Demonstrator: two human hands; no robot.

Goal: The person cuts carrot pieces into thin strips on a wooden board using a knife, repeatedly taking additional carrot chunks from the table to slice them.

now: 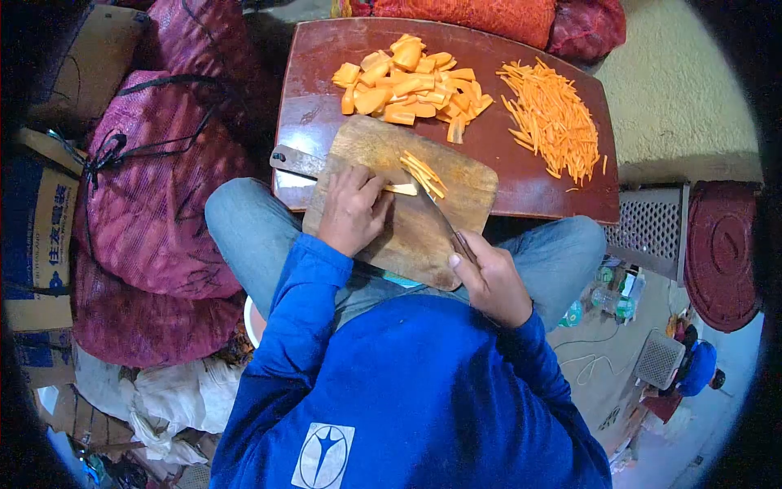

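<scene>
A wooden cutting board [407,236] lies tilted across my lap and the near edge of the table. My left hand [355,209] is on its left half, fingers bent and pressed down on a pale orange carrot piece [401,189]. My right hand [493,281] is closed around the handle of a knife [440,217], whose blade points up and left to the end of that piece. Just past the blade, several cut carrot strips [423,174] lie on the board. A flat greyish tab [295,161] with a dark hole juts out at the board's left.
On the red-brown table [521,183] are a heap of carrot chunks [407,81] and, farther right, a pile of thin carrot strips [554,118]. Purple mesh sacks [163,196] crowd the left. A red sack [472,20] lies behind the table. A perforated crate [650,224] stands right.
</scene>
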